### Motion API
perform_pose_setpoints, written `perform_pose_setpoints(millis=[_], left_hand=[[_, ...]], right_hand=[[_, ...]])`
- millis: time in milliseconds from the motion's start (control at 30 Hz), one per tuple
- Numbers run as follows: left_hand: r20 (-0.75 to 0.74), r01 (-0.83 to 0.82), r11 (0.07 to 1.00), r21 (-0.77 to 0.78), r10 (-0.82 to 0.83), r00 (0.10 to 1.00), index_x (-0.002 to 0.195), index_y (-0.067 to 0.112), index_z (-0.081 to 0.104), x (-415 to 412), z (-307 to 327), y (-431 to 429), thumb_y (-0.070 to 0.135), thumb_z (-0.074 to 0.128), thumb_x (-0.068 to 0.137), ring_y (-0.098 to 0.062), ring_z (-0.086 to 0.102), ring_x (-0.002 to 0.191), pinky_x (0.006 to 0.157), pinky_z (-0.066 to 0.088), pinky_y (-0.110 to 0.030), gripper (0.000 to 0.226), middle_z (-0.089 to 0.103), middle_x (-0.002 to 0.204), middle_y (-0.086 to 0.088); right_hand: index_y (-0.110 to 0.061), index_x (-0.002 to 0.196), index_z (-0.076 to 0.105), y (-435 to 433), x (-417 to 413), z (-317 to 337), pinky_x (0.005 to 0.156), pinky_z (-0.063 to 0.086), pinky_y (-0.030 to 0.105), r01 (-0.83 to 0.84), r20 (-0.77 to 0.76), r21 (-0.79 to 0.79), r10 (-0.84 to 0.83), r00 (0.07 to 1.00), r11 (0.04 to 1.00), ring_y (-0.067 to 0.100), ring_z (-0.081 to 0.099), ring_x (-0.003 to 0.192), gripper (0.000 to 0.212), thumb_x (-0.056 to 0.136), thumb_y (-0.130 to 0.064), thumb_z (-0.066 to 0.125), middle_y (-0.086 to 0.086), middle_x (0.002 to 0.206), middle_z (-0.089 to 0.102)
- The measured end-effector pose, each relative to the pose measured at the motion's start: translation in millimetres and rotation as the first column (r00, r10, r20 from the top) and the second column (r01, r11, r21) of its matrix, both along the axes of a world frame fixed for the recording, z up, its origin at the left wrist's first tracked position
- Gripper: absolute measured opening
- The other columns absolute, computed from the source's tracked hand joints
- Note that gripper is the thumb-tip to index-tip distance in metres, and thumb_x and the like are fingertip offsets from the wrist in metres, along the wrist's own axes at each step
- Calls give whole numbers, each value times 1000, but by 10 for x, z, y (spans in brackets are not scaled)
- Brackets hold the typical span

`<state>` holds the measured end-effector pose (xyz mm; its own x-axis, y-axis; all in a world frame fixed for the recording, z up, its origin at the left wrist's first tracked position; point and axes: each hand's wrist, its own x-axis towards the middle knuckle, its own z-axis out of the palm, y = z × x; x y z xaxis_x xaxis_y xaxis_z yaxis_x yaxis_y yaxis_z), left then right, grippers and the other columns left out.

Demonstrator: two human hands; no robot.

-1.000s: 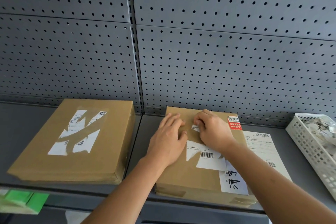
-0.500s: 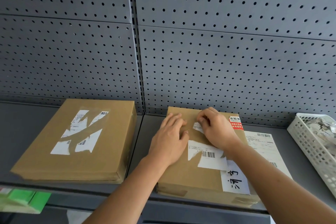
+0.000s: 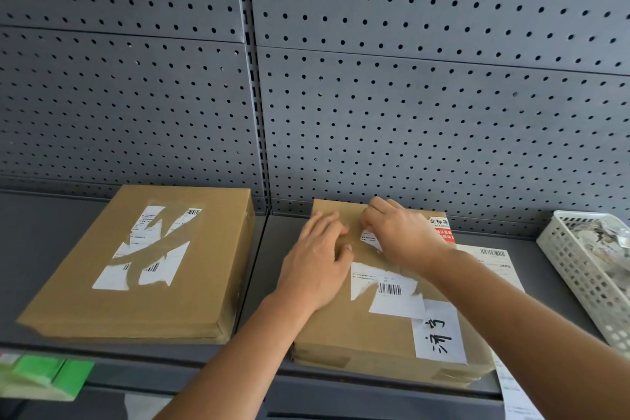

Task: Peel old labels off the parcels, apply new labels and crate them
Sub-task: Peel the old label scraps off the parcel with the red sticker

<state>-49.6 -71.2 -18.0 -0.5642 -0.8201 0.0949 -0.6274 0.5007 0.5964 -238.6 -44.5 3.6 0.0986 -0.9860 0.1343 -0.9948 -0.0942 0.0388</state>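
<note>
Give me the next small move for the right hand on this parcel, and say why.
Probably peel the small white scrap up and off. The right hand has its fingers curled at the scrap's top edge, and the left hand presses flat on the parcel to steady it. The larger torn label below looks like the next job.

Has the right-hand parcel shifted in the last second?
No. The parcel sits the same gap from the shelf seam, its far edge at the same line under the pegboard. The left hand rests on it.
</note>
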Motion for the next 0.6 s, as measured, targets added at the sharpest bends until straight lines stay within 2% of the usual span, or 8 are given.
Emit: perform_pose_setpoints(millis=[200, 300, 367, 467, 600], left_hand=[[5, -2, 1000, -1, 2, 1000, 137, 31, 50, 10, 5, 0, 38, 43, 103, 4, 2, 150, 112, 39, -39, 35, 26, 159, 24], [1, 1, 1000, -1, -1, 1000, 137, 31, 50, 4, 11, 10, 38, 43, 103, 5, 1, 149, 111, 38, -38, 35, 26, 159, 24], [-5, -2, 1000, -5, 2, 1000, 137, 31, 50, 2, 20, 8, 38, 43, 104, 5, 2, 149, 111, 38, -37, 35, 26, 158, 24], [-4, -2, 1000, -4, 2, 1000, 137, 31, 50, 4, 13, 4, 38, 43, 104, 5, 2, 149, 111, 37, -37, 35, 27, 158, 24], [1, 3, 1000, -3, -3, 1000, 137, 31, 50, 7, 13, 14, 38, 43, 104, 4, 2, 150, 113, 37, -39, 35, 26, 159, 23]], right_hand=[[-21, 110, 48, -19, 33, 33, 68, 38, 29, 19, 31, 73, -22, 999, 997, 17, 43, 99, 31, 84, -4, 51, -5, 109, 40], [-23, 102, 45, -5, 15, 47, 67, 35, 28, 24, 68, 91, -30, 997, 996, 15, 39, 95, 29, 84, -1, 49, -9, 102, 35], [-24, 96, 44, 5, -10, 30, 68, 41, 31, 28, 143, 62, -36, 989, 998, 15, 40, 92, 25, 87, -1, 48, -9, 99, 37], [-18, 96, 56, 24, -50, 17, 72, 49, 38, 3, 256, -17, 1, 967, 1000, 19, 50, 91, 8, 94, -12, 51, -4, 98, 49], [-15, 99, 64, 12, -79, 27, 71, 51, 36, -54, 242, -19, 57, 969, 998, 21, 55, 92, 10, 95, -20, 56, -2, 97, 52]])
